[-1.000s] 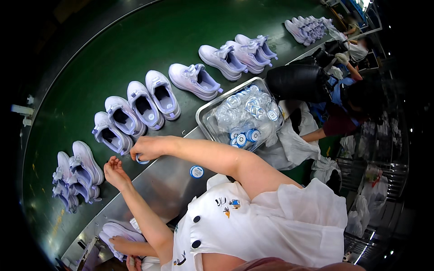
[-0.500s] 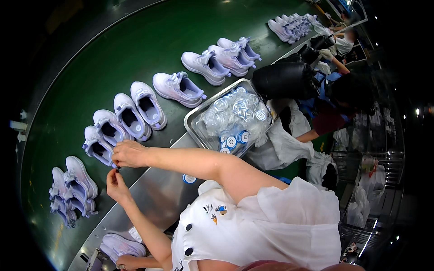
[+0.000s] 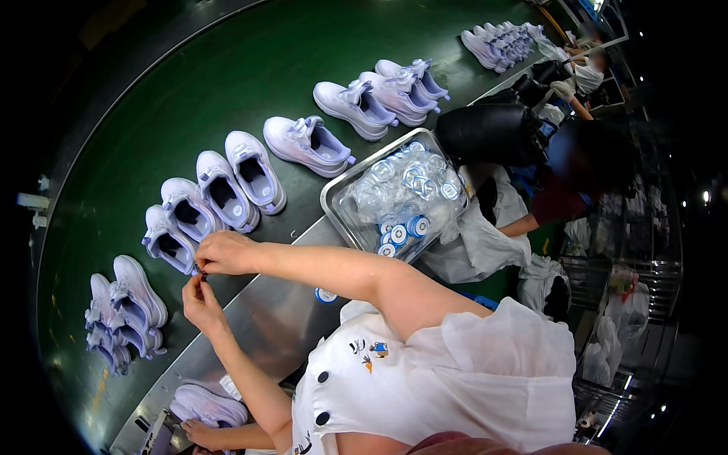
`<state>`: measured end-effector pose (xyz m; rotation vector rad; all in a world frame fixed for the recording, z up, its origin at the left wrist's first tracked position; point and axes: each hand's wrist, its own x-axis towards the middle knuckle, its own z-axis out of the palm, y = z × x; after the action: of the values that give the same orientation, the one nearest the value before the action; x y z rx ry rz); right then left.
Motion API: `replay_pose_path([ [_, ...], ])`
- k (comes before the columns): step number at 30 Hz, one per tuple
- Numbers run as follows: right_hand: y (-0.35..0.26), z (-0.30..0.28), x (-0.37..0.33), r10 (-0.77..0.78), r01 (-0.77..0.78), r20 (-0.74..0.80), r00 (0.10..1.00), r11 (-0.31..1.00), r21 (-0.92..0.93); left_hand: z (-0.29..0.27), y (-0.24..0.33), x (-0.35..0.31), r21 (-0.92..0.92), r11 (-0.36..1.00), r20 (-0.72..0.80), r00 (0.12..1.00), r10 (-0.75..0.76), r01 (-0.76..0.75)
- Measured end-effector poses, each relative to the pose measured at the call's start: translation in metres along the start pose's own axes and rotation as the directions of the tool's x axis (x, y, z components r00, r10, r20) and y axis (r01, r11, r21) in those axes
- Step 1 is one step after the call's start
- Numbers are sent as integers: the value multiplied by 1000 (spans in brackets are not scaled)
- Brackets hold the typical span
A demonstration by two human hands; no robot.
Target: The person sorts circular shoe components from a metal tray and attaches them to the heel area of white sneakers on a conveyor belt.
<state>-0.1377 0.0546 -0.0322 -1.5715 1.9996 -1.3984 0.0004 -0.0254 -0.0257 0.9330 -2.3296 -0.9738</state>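
My left hand (image 3: pixel 203 305) and my right hand (image 3: pixel 227 253) meet at the metal table's edge, fingertips pinched together. Between them is a small dark piece (image 3: pixel 202 276), too small to name. Just beyond my right hand stands the nearest pale lilac sneaker (image 3: pixel 168 241) of a row, its dark opening facing up. Beside it in the row are a second sneaker (image 3: pixel 191 211), a third (image 3: pixel 227 193) and a fourth (image 3: pixel 258 174). My right forearm crosses in front of the metal table.
A clear tray (image 3: pixel 331 199) of plastic-wrapped round blue-and-white pieces stands right of the row. More sneakers (image 3: pixel 353 108) sit along the green belt (image 3: pixel 189 106), others (image 3: pixel 136 292) at the left. Below left, another person's hand (image 3: pixel 203 434) is near a lilac sneaker (image 3: pixel 208 406). Co-workers sit at right.
The whole view has shifted slightly, with the tray and most shoes a little further right. My hands stay pinched together. The other person's hand at lower left has moved up slightly.
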Motion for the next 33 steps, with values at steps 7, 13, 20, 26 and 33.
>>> replay_pose_path([
  [7, -1, -3, -4, 78, -81, 29, 996, 991, 104, -1, 14, 0, 105, 994, 32, 999, 13, -17],
  [13, -1, -9, -5, 157, -162, 43, 987, 974, 159, 3, 12, 0, 123, 990, 13, 998, 69, -70],
  [20, 5, -6, -8, 161, -177, 137, 977, 977, 119, 9, 4, -5, 120, 992, 28, 999, 36, -39],
  [26, 15, 3, -9, 145, -165, 128, 981, 973, 161, 1, 21, -1, 167, 977, 41, 991, 130, -135],
  [33, 10, -1, -9, 163, -187, 174, 971, 973, 132, 8, 12, -4, 107, 988, -6, 993, 115, -114],
])
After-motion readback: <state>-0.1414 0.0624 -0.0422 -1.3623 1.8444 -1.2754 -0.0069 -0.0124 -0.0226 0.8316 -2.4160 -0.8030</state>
